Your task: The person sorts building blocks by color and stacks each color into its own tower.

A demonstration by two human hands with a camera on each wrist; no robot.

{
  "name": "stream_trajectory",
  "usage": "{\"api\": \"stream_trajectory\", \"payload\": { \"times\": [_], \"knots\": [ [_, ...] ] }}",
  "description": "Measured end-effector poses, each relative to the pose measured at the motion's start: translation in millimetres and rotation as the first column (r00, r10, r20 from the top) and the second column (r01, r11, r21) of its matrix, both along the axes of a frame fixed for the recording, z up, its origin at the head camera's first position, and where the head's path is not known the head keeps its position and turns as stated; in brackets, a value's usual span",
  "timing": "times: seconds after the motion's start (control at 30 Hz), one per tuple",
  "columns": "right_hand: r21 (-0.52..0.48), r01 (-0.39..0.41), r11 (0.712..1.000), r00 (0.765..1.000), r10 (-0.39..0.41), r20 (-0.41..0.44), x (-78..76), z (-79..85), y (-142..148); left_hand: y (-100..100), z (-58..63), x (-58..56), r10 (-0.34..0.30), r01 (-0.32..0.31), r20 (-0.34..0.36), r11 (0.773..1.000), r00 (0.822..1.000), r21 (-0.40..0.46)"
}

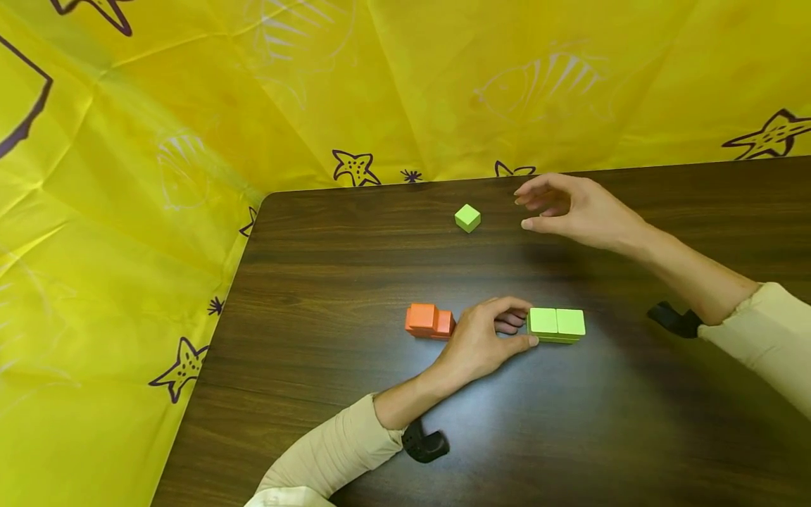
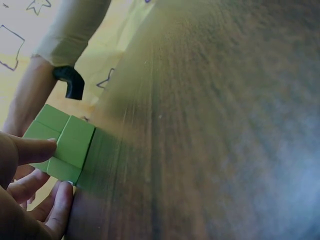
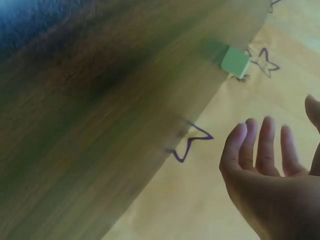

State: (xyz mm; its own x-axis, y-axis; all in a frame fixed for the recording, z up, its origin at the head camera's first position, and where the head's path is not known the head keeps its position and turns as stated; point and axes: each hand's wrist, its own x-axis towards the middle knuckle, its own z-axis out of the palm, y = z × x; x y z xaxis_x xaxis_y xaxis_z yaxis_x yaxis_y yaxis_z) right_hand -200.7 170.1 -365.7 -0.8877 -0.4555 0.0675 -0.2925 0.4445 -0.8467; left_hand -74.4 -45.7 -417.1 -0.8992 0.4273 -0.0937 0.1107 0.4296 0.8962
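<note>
My left hand (image 1: 478, 341) is at the left end of a stack of light green blocks (image 1: 556, 324), in the middle of the table. Its thumb is on the near side and its fingers are on the far side, pinching the stack's end. In the left wrist view the thumb lies against a face of the green stack (image 2: 70, 142). Raised over the back of the table, my right hand (image 1: 579, 211) holds nothing, its fingers spread and loosely bent. A single green cube (image 1: 467, 218) sits to its left, apart from the fingertips.
Orange blocks (image 1: 424, 321), stepped in height, stand just left of my left hand. The dark wood table (image 1: 329, 282) meets a yellow sheet (image 1: 412, 84) with sea-animal drawings along its back and left edges. Black wrist mounts (image 1: 426, 443) hang below both sleeves.
</note>
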Motion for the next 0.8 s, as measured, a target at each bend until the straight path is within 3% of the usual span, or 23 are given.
{"api": "stream_trajectory", "payload": {
  "times": [0.4, 0.8],
  "knots": [
    [-0.067, -0.048, 0.997, 0.998, 0.049, 0.025, -20.2, -15.0, -9.7, 0.5, -1.5, 1.5, -0.002, 0.002, -0.005, 1.0, 1.0, 0.011],
    [-0.049, -0.089, 0.995, 0.995, 0.091, 0.046, -39.1, -24.0, -24.1, -0.6, -0.5, 2.6, -0.003, 0.003, -0.013, 1.0, 1.0, 0.022]
  ]
}}
